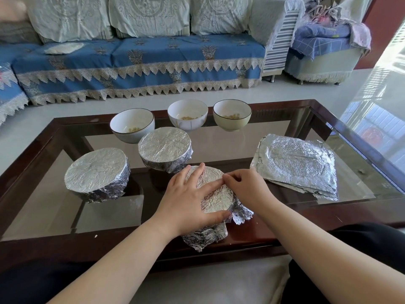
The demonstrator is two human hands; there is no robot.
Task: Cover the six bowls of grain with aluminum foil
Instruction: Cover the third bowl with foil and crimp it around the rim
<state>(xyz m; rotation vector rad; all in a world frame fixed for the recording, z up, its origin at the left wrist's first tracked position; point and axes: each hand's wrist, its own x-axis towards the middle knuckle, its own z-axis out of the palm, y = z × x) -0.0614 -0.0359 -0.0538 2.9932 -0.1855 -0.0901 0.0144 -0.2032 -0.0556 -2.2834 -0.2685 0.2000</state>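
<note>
A: Pressing down, my left hand [188, 194] lay flat with straight fingers on the foil-topped bowl [215, 200] at lower centre, near the glass table's [65, 207] front edge.

B: And the right hand [247, 187]?

A: Its curled fingers pinched the foil at the bowl's right rim. Two covered bowls [97, 174] [164, 151] stood left of centre and three uncovered bowls [132, 125] [187, 114] [232, 115] of grain behind them. Spare foil sheets [295, 163] lay at right.
</note>
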